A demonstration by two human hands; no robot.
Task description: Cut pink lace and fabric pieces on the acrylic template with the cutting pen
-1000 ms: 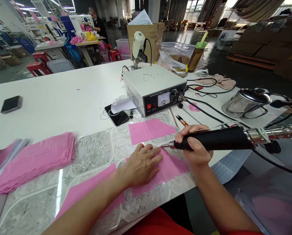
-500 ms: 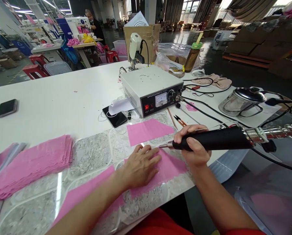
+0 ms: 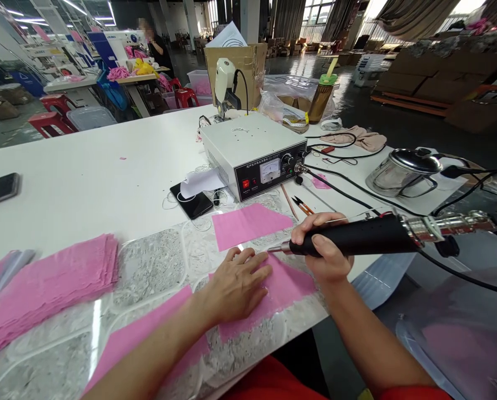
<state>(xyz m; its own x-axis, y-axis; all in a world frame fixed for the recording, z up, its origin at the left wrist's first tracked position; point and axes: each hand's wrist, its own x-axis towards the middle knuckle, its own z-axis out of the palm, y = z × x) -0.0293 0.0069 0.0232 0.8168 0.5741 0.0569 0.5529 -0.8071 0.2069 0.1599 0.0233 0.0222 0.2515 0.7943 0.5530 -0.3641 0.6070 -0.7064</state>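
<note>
My right hand (image 3: 329,253) wraps round the black handle of a handheld ultrasonic welder (image 3: 365,236), its metal tip pointing left. That tip is at the upper edge of a pink fabric piece (image 3: 287,283), close to my left fingertips; whether it touches the cloth I cannot tell. Lying flat with fingers spread, my left hand (image 3: 240,283) presses on the same piece and hides part of it. Another pink piece (image 3: 248,224) lies just beyond, and a third (image 3: 144,336) is partly under my left forearm. A black cable runs from the tool's rear.
The white generator box (image 3: 252,147) with a lit red switch stands ahead. Thread snips (image 3: 302,205), a black phone (image 3: 192,203) and a glass pot (image 3: 404,172) lie around it. A stack of pink fabric (image 3: 56,283) is at left, another phone (image 3: 0,189) behind it.
The view has turned slightly to the right, so things sit a little further left. My hands, the welder and the fabric keep nearly the same places relative to each other.
</note>
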